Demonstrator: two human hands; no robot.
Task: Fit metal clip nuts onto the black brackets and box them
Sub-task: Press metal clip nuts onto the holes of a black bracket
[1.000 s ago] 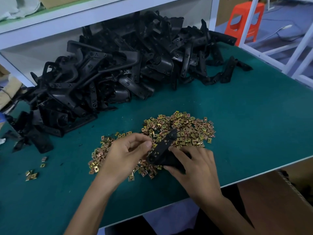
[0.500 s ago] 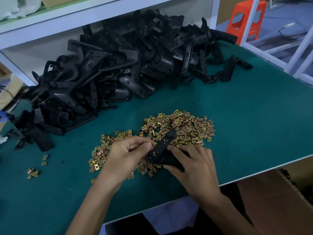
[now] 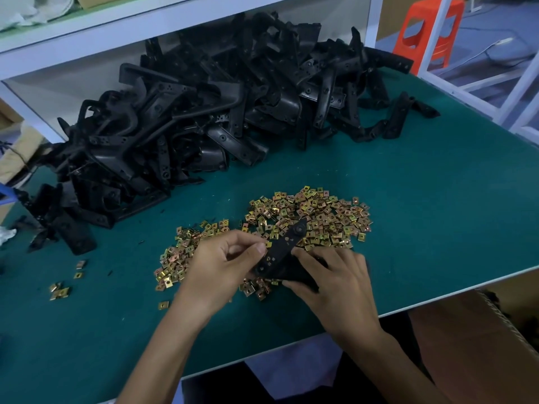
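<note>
Nearest us, our right hand point(image 3: 335, 281) gripped the lower end of one black bracket point(image 3: 280, 252), which slanted up and away between our hands. Our left hand point(image 3: 215, 266) pinched its left edge. Under it lay the clip nuts point(image 3: 320, 217), scattered on the green table point(image 3: 437, 199); beyond them we saw the heap of brackets point(image 3: 204, 112).

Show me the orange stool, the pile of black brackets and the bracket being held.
orange stool point(image 3: 437, 10): head view, its upper part.
pile of black brackets point(image 3: 204, 112): head view, middle of heap.
held bracket point(image 3: 280, 252): head view, its flat middle.
</note>
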